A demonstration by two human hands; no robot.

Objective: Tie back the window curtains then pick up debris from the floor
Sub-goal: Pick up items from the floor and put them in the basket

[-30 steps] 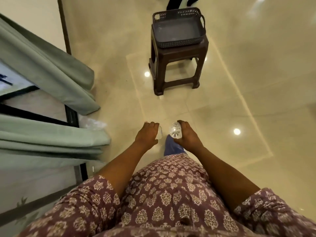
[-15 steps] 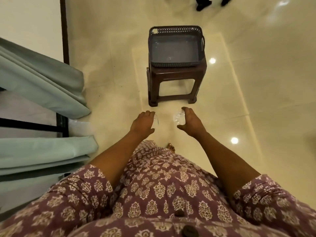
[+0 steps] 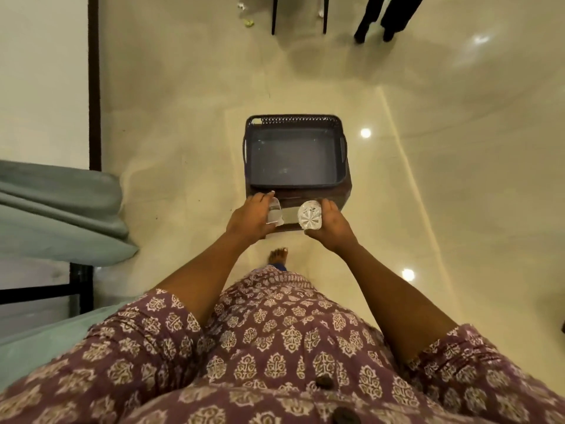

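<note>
Patterned maroon tunic fills the near frame. Both arms are out front. Left hand is closed around a clear crumpled plastic piece; right hand grips a clear, ribbed round plastic piece, its starred face toward the camera. Both pieces sit just short of the dark basket on the brown stool. Green curtains lie left. Small debris bits lie on the far floor.
</note>
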